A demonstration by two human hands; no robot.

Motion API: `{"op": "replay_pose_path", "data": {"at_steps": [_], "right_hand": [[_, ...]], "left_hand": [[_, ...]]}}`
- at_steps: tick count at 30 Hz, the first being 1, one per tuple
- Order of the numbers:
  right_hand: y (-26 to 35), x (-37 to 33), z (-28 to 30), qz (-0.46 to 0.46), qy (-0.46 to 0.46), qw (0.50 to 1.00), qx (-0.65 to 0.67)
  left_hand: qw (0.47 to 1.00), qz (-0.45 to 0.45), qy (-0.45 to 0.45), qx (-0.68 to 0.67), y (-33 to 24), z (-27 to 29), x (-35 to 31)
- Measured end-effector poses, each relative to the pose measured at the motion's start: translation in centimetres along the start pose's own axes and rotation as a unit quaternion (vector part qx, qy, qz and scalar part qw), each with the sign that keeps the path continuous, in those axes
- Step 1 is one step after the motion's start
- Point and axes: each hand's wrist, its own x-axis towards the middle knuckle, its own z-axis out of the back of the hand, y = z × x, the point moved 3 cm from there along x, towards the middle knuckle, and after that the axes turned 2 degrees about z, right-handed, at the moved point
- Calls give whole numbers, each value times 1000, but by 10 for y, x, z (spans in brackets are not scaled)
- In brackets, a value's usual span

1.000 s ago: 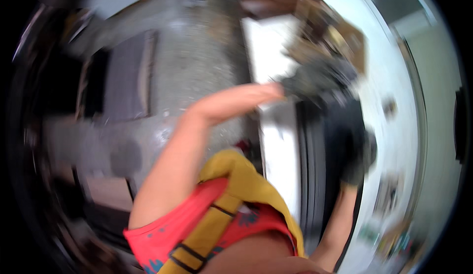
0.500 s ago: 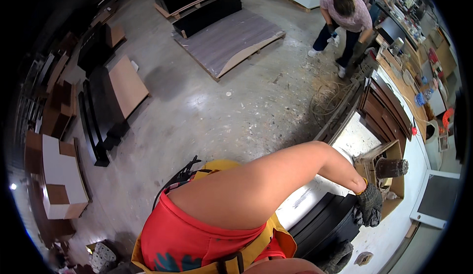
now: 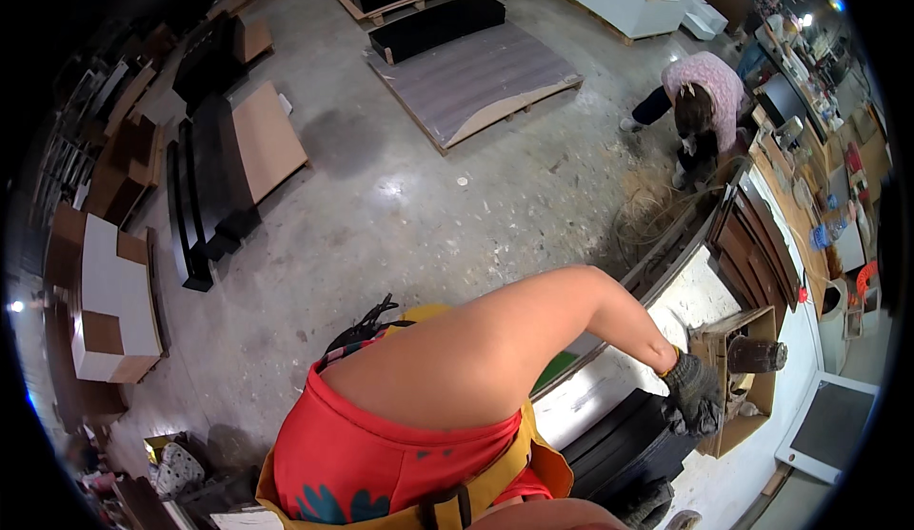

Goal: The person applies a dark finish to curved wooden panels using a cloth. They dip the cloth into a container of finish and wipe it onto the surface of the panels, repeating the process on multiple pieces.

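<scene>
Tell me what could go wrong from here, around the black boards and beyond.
The left gloved hand, at the end of the black boards, is close beside the cardboard box; a sideways swing might knock it or the brown container in it.
Loose coils near the bending co-worker could catch a foot.

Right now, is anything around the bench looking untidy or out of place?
Yes: pale cord or hose lies in loose, tangled loops on the floor beside the bench; it looks untidy and might catch feet.
</scene>
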Motion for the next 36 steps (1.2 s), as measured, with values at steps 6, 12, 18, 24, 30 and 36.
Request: {"op": "replay_pose_path", "data": {"at_steps": [6, 12, 18, 24, 30, 36], "right_hand": [[-5, 0, -4, -5, 8, 1000, -12], [-18, -1, -1, -20, -9, 999, -29], [-31, 0, 31, -50, -61, 996, -46], [-41, 11, 40, -59, -40, 994, -86], [-29, 0, 43, -24, -95, 988, -117], [-27, 0, 37, -22, -88, 987, -135]], "left_hand": [[756, 70, 57, -648, 36, 6, 29], [656, 114, 2, -746, -10, -23, 32], [981, 111, -116, 109, -53, -41, 28], [896, -260, -37, 358, -14, -4, 178], [853, -268, -116, 433, 9, -7, 194], [867, -294, -233, 327, 35, -14, 157]]}}
